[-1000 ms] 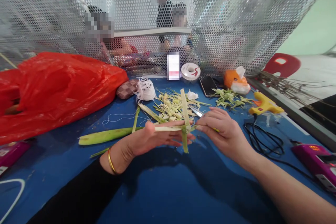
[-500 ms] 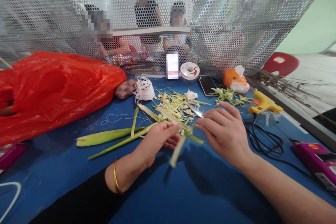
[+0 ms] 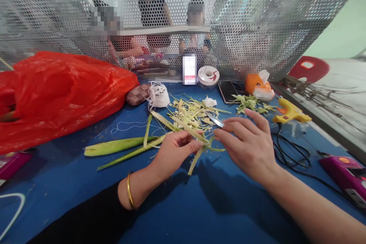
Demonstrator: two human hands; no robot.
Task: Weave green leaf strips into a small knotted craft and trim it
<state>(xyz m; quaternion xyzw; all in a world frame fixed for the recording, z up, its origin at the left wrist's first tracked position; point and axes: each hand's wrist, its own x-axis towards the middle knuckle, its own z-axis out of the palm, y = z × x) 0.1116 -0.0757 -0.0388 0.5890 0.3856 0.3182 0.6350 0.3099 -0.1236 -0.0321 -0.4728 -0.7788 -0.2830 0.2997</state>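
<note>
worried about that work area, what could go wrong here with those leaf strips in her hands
The scissors lie right beside the right hand, so a finger could catch the blades. The left hand pinches crossed leaf strips only at the crossing; the loose ends could slip apart. The glue gun cord trails near the right forearm.

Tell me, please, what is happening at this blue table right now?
A person is working thin green leaf strips over the blue table. The left hand pinches the crossed strips, and the right hand meets them from the other side with its fingertips. A pile of leaf trimmings, a ball of white string and a yellow glue gun lie nearby.
</note>
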